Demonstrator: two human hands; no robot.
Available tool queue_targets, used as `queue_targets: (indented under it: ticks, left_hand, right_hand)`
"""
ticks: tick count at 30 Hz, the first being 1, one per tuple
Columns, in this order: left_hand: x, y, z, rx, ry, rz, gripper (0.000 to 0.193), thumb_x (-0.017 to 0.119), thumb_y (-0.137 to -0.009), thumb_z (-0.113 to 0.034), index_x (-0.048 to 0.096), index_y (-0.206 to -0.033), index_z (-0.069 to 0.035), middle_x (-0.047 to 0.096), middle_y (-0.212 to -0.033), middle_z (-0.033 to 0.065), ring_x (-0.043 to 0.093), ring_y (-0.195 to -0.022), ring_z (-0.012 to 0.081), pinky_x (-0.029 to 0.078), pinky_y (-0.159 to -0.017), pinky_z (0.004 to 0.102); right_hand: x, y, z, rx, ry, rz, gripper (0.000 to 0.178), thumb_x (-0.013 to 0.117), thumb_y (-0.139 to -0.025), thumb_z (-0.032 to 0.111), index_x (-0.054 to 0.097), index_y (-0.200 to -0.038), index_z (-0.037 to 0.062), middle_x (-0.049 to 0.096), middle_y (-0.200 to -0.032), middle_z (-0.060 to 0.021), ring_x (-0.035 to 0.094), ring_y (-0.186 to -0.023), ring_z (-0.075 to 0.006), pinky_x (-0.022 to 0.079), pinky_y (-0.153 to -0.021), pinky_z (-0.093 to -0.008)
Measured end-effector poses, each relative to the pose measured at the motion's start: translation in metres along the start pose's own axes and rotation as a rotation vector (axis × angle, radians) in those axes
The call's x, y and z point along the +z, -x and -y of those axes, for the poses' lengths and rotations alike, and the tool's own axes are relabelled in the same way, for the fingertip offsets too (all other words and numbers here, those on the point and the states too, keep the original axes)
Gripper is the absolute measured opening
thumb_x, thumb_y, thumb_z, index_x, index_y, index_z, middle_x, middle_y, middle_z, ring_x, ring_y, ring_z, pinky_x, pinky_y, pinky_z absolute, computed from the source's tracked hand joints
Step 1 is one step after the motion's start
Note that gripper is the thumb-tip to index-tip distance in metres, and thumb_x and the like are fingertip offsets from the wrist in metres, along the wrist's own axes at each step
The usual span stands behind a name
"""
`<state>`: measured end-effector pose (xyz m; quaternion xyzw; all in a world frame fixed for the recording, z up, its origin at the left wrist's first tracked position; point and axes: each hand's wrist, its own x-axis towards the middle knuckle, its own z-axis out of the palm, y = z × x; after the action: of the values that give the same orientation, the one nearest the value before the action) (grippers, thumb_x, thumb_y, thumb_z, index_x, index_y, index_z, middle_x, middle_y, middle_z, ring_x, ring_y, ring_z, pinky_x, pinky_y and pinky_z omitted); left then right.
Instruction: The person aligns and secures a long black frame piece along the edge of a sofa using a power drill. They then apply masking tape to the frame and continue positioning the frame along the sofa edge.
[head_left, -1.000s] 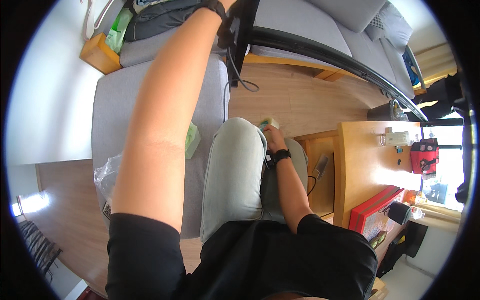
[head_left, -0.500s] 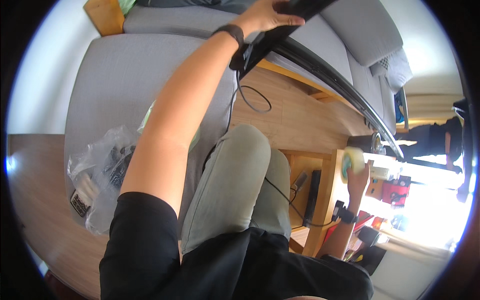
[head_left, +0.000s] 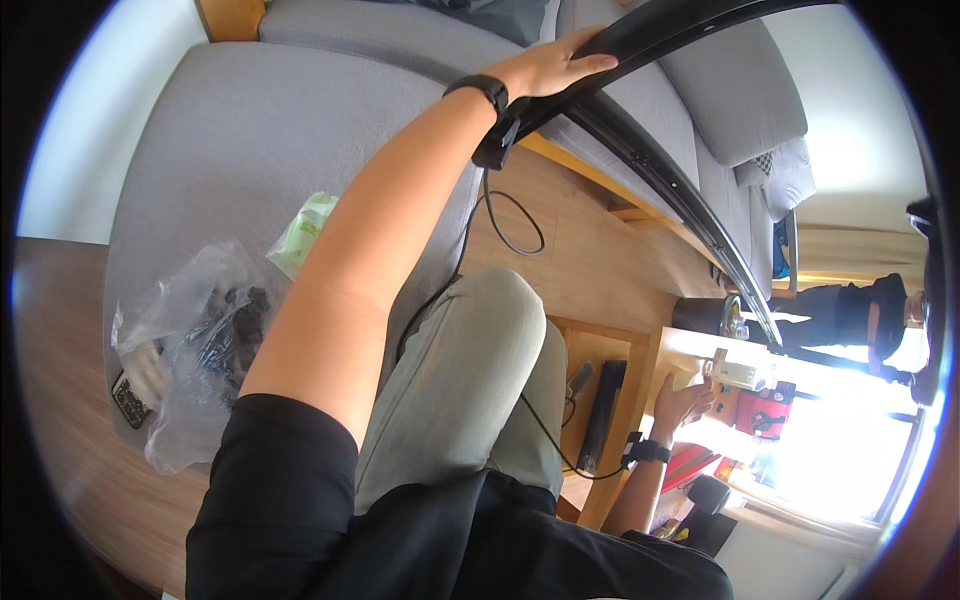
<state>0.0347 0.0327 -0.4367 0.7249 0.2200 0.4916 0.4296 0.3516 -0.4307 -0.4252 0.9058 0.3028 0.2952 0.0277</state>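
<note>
My left hand reaches far forward, its fingers over a long black bar and its thumb along the near side. A second black rail slants from beneath that hand toward the table at right. Below my wrist sits a small black block with a dark cable hanging from it. My right hand is low over the wooden table, thumb and fingers apart. Between them shows a pale yellowish thing, too washed out by glare to make out fully.
A clear plastic bag with dark contents lies on the grey sofa seat, near a green-and-white packet. A red item and a white box are on the table. A person in dark clothes stands beyond.
My right hand has come down and leftward to the table; the pale roll of tape it held up is no longer plainly visible. The bar under my left hand has shifted slightly right.
</note>
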Motion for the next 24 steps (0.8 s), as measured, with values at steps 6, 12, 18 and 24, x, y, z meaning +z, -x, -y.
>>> queue_targets:
  ticks: [6, 12, 18, 24]
  left_hand:
    - [0.007, 0.006, -0.004, -0.047, 0.087, -0.084, 0.085, 0.053, -0.092, -0.069, 0.036, -0.152, -0.012, 0.055, -0.141, 0.019, 0.05, -0.133, 0.0333, 0.037, -0.111, 0.039]
    - [0.007, 0.006, 0.006, -0.072, 0.106, -0.057, 0.081, 0.057, -0.095, -0.059, 0.036, -0.151, -0.004, 0.055, -0.141, 0.0204, 0.05, -0.133, 0.0304, 0.037, -0.111, 0.0357]
    - [-0.009, 0.008, 0.063, 0.028, -0.362, -0.013, 0.056, 0.038, -0.108, -0.045, 0.061, -0.131, 0.001, 0.058, -0.136, 0.0213, 0.053, -0.128, 0.0346, 0.036, -0.112, 0.0377]
    - [-0.037, 0.008, 0.1, -0.062, -0.098, -0.018, 0.073, 0.044, -0.106, -0.047, 0.028, -0.153, 0.006, 0.035, -0.157, 0.0213, 0.037, -0.143, 0.0296, 0.026, -0.118, 0.0351]
  right_hand:
    - [-0.011, 0.068, 0.087, -0.531, -0.653, 0.623, 0.063, 0.075, -0.081, 0.022, 0.049, -0.136, 0.0029, 0.049, -0.137, -0.0203, 0.043, -0.133, -0.0383, 0.034, -0.112, -0.0472]
    - [0.066, 0.117, 0.09, -0.465, -1.0, 1.167, 0.072, 0.07, -0.088, 0.029, 0.038, -0.15, 0.0106, 0.029, -0.158, -0.0193, 0.025, -0.147, -0.0335, 0.022, -0.121, -0.0417]
    - [0.089, 0.123, 0.085, -0.649, -0.953, 1.11, 0.081, 0.06, -0.095, 0.048, 0.026, -0.156, 0.0087, 0.02, -0.162, -0.021, 0.019, -0.15, -0.0361, 0.015, -0.123, -0.0438]
    - [0.071, 0.14, 0.088, -0.443, -0.853, 1.1, 0.081, 0.062, -0.088, 0.049, 0.028, -0.157, 0.0247, 0.015, -0.165, -0.0178, 0.013, -0.152, -0.0412, 0.015, -0.119, -0.0596]
